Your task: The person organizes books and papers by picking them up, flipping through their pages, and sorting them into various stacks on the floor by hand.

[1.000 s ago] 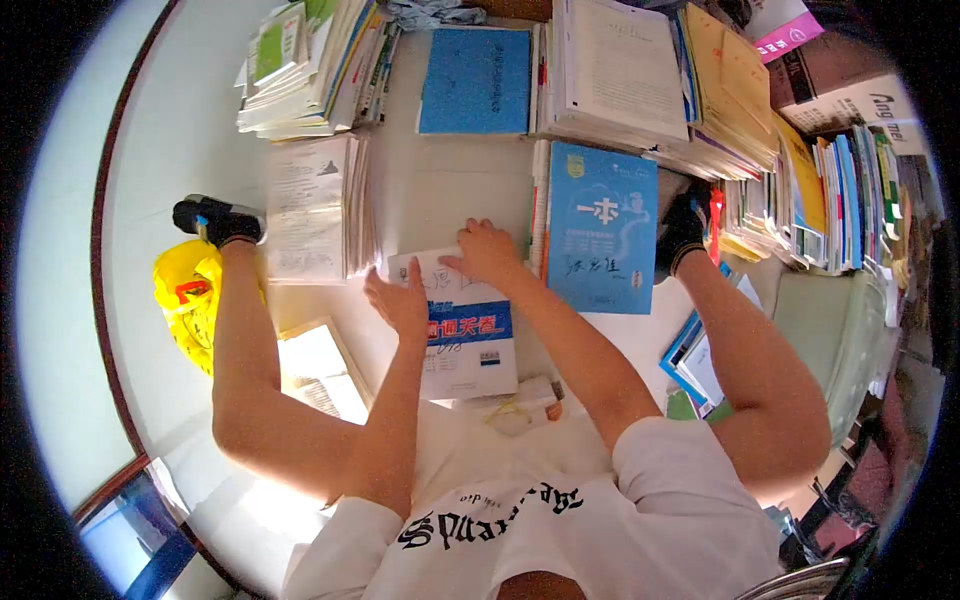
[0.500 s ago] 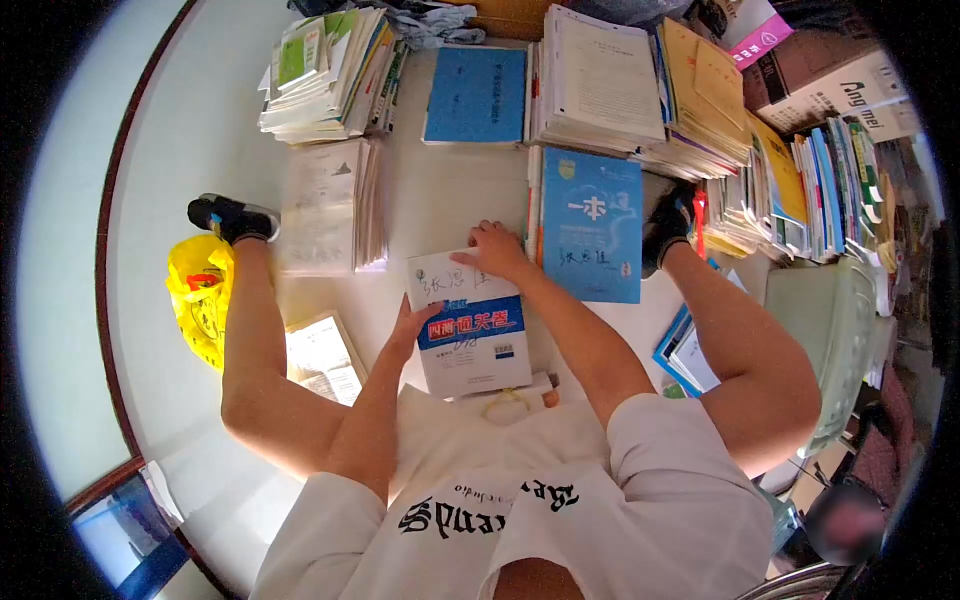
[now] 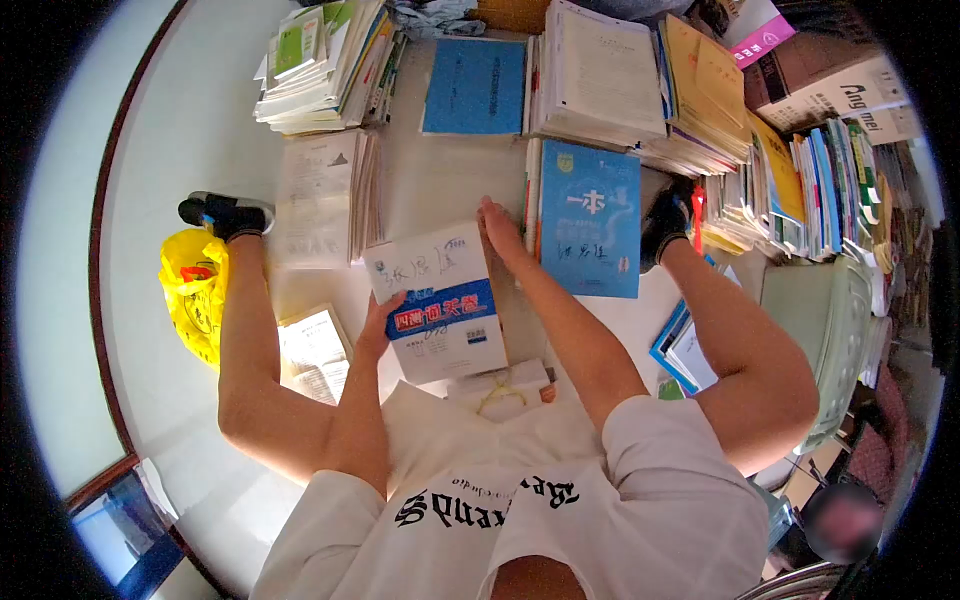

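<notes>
A white workbook [image 3: 436, 352] with a blue band, a red title block and handwriting on its cover is tilted in front of my lap. My left hand [image 3: 378, 322] grips its left edge, thumb on the cover and the other fingers hidden behind it. Near the workbook's upper right corner is my right hand [image 3: 502, 230], edge-on with fingers stretched forward and nothing visible in it; whether it touches the corner I cannot tell. To the right of that hand, a blue book [image 3: 592, 215] tops a low stack. White papers with a yellow tie [image 3: 520, 385] lie close to my shirt.
Tall paper stacks [image 3: 600, 70] stand at the back, beside a blue booklet [image 3: 474, 88]. More piles rise at left [image 3: 318, 200] and right. A yellow bag [image 3: 195, 290] sits by my left foot. An open book [image 3: 315, 350] lies inside my left leg; a green plastic bin [image 3: 815, 340] stands right.
The workbook has shifted left and tilted, held by my left hand. My right hand has come off its top edge and turned edge-on beside the corner.
</notes>
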Available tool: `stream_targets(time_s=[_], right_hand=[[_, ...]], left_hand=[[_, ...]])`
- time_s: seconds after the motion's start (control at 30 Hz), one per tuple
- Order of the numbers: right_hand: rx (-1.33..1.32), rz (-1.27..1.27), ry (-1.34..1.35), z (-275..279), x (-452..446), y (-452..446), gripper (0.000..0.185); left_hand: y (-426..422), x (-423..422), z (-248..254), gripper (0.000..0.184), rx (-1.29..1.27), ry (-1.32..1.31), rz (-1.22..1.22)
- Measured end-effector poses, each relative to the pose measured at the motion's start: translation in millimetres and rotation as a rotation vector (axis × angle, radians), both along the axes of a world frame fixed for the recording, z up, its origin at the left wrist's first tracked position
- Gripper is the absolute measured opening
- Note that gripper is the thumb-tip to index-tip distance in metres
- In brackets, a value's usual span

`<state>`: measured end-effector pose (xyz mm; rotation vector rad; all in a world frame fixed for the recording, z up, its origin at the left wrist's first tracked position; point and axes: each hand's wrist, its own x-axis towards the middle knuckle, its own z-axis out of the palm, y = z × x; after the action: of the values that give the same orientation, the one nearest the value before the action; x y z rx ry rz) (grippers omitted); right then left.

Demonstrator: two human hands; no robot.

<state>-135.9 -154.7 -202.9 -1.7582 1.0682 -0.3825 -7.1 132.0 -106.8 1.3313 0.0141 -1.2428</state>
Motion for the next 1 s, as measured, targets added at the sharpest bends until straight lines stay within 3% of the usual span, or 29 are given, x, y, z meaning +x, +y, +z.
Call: stream_targets(time_s=[0.1,0.17,0.2,0.27,0.4,0.43,0.5,0.57,0.63,0.7,0.73,0.77,0.8,0.83,0.9,0.97,1.0], right_hand=[[0.209,-0.028,-0.034,-2.5,-3.8,11.1,0.063],[0.460,0.089,-0.264,37.2,-5.6,38.1,0.070],[0.464,0.091,-0.261,51.2,-9.2,52.6,0.070],[0.903,0.004,-0.451,76.1,-9.5,70.5,0.078],[0.975,-0.140,-0.327,83.0,-9.6,72.0,0.072],[0.722,-0.092,-0.154,57.8,-10.4,64.0,0.067],[0.467,-0.035,0.023,47.8,-13.8,52.2,0.062],[-0.132,0.264,0.345,45.5,-19.7,43.7,0.059],[-0.175,0.252,0.403,49.0,-18.4,52.4,0.059],[-0.214,0.238,0.460,53.8,-23.1,68.1,0.060],[-0.168,0.126,0.371,57.5,-26.2,75.4,0.060],[-0.121,0.015,0.281,60.8,-27.9,80.3,0.061],[-0.125,0.023,0.282,63.6,-29.3,84.0,0.061],[-0.136,-0.047,0.306,66.2,-31.0,87.5,0.054],[-0.150,-0.111,0.333,65.9,-34.5,88.5,0.048],[-0.181,-0.084,0.343,56.8,-37.6,86.5,0.048],[-0.184,-0.075,0.341,57.6,-38.3,87.0,0.048]], left_hand=[[2.4,17.3,0.8,0.061,-0.031,0.011,0.014],[-3.0,22.0,10.7,0.061,-0.073,0.001,0.013],[-7.0,21.9,16.1,0.060,-0.069,-0.009,0.043],[-15.8,22.7,14.8,0.061,-0.082,-0.062,0.086],[-22.5,18.8,-4.0,0.060,-0.054,-0.092,0.116],[-24.7,17.8,-6.0,0.060,-0.053,-0.085,0.130],[-27.3,14.6,-7.9,0.061,-0.003,-0.139,0.135],[-30.3,11.1,-11.0,0.061,-0.016,-0.166,0.148],[-36.1,10.2,-17.1,0.061,-0.037,-0.201,0.160],[-40.2,7.3,-25.3,0.066,0.119,-0.463,0.086],[-42.8,6.3,-38.0,0.066,0.115,-0.463,0.095],[-45.8,3.6,-50.9,0.069,0.107,-0.686,0.088],[-49.3,-1.5,-46.5,0.072,0.104,-0.906,0.081],[-49.7,-6.4,-41.7,0.072,0.107,-0.903,0.088],[-53.6,-19.2,-23.3,0.075,0.489,-0.999,-0.104],[-54.0,-36.8,-15.2,0.070,0.488,-1.028,-0.067],[-54.1,-43.8,-10.9,0.071,0.512,-1.193,-0.051]])
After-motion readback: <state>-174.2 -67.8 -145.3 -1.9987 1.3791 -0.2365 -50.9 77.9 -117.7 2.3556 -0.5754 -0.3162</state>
